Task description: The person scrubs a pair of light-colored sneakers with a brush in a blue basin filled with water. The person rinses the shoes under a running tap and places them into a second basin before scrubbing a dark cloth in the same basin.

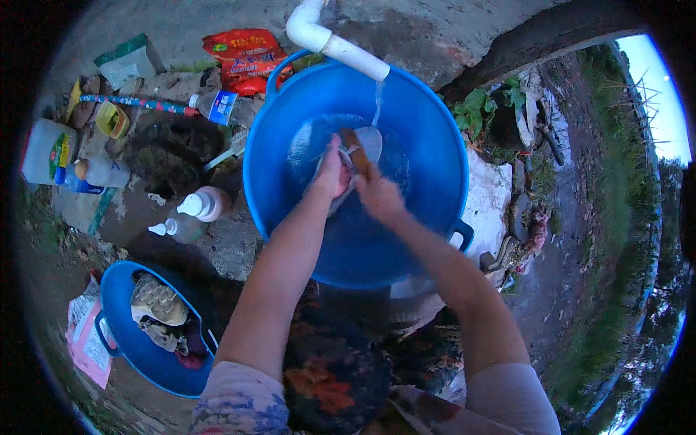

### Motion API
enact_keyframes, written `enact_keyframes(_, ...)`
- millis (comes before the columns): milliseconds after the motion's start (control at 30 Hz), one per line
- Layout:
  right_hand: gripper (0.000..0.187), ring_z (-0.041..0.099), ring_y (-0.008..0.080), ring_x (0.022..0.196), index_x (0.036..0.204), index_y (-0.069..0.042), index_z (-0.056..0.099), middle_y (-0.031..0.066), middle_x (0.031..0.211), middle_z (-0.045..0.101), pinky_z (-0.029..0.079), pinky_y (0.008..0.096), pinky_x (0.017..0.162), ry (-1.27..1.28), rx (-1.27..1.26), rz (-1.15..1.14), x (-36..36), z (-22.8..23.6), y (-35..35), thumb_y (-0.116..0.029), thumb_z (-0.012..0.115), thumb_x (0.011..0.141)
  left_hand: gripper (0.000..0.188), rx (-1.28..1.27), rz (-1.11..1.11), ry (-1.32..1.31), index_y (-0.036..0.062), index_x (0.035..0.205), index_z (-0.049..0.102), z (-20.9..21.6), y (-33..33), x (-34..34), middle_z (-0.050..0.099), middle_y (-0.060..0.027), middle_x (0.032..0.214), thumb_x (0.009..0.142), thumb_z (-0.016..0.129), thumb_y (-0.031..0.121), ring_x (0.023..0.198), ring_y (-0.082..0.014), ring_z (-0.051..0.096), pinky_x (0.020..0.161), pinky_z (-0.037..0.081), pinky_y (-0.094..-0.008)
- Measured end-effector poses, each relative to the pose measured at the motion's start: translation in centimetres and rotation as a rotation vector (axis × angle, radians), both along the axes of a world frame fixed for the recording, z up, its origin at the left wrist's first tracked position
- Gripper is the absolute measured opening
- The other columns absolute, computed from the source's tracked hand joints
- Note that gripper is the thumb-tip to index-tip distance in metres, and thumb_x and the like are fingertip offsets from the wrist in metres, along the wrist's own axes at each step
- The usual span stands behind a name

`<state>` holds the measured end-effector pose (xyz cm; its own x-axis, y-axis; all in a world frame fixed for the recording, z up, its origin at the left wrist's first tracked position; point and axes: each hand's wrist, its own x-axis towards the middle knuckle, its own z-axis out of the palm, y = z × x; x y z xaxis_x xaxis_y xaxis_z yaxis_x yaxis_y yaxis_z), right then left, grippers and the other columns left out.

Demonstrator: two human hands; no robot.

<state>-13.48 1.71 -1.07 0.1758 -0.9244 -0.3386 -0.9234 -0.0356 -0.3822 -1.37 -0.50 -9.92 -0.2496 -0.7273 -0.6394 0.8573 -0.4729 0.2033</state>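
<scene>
Over a large blue tub (435, 145), both my hands are at work on a pale, rounded item (371, 142) that looks like a shoe. My left hand (333, 174) is closed on it from the left side. In my right hand (380, 197), slightly smeared by motion, is a brown wooden brush (358, 151) pressed against the item; its bristles are hidden. Water (378, 101) runs from a white pipe (355, 56) into the tub just beyond my hands. Shallow water lies at the tub's bottom.
At lower left a smaller blue tub (116, 290) holds a light shoe (158, 301) and dark cloth. Several bottles, including a pump-top bottle (210, 204), stand left of the big tub. A red bag (246, 58) lies behind it. Plants and rubble (522, 225) are on the right.
</scene>
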Motion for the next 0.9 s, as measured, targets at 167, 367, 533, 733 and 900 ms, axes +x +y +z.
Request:
enact_keyframes(167, 0.058, 0.058, 0.0435, 0.086, 0.132, -0.005, 0.035, 0.0261, 0.094, 0.060, 0.045, 0.0493, 0.078, 0.111, 0.120, 0.090, 0.1, 2.4, 1.8, -0.043, 0.044, 0.089, 0.052, 0.052, 0.163, -0.064, 0.0082, 0.124, 0.046, -0.3, 0.2, 1.1, 0.052, -0.0112, 0.122, 0.093, 0.030, 0.047, 0.109, -0.0274, 0.050, 0.098, 0.035, -0.0399)
enact_keyframes(367, 0.060, 0.058, 0.0428, 0.088, 0.131, -0.004, 0.033, 0.0254, 0.096, 0.061, 0.046, 0.0499, 0.077, 0.170, 0.017, -0.147, -0.6, -0.7, 1.2, -0.044, 0.043, 0.088, 0.049, -0.084, 0.108, 0.005, 0.0062, 0.123, 0.046, 0.5, 0.0, -1.4, 0.051, -0.0110, 0.123, 0.093, 0.032, 0.042, 0.110, -0.0277, 0.050, 0.097, 0.036, -0.0402)
enact_keyframes(533, 0.054, 0.059, 0.0437, 0.084, 0.125, -0.004, 0.037, 0.0246, 0.092, 0.062, 0.047, 0.0503, 0.073, 0.116, 0.087, 0.041, -1.6, 2.2, 1.3, -0.042, 0.045, 0.087, 0.051, 0.014, 0.139, 0.049, 0.0038, 0.120, 0.048, 1.1, 0.5, -0.4, 0.053, -0.0128, 0.119, 0.091, 0.037, 0.044, 0.110, -0.0296, 0.049, 0.097, 0.036, -0.0426)
enact_keyframes(733, 0.055, 0.059, 0.0439, 0.084, 0.126, -0.004, 0.042, 0.0253, 0.088, 0.061, 0.045, 0.0517, 0.076, 0.043, -0.100, -0.062, -0.5, 0.2, 2.9, -0.043, 0.046, 0.087, 0.056, -0.065, 0.134, 0.205, 0.0050, 0.126, 0.042, 2.4, 0.5, -0.2, 0.048, -0.0150, 0.126, 0.091, 0.037, 0.047, 0.114, -0.0305, 0.047, 0.098, 0.034, -0.0425)
enact_keyframes(900, 0.048, 0.060, 0.0421, 0.083, 0.122, -0.009, 0.043, 0.0251, 0.089, 0.061, 0.047, 0.0493, 0.073, 0.051, -0.045, 0.034, -2.0, 2.6, -0.6, -0.042, 0.046, 0.087, 0.059, -0.062, 0.150, 0.015, 0.0062, 0.125, 0.044, 1.4, 0.8, 0.0, 0.050, -0.0126, 0.124, 0.089, 0.038, 0.052, 0.112, -0.0293, 0.048, 0.097, 0.036, -0.0421)
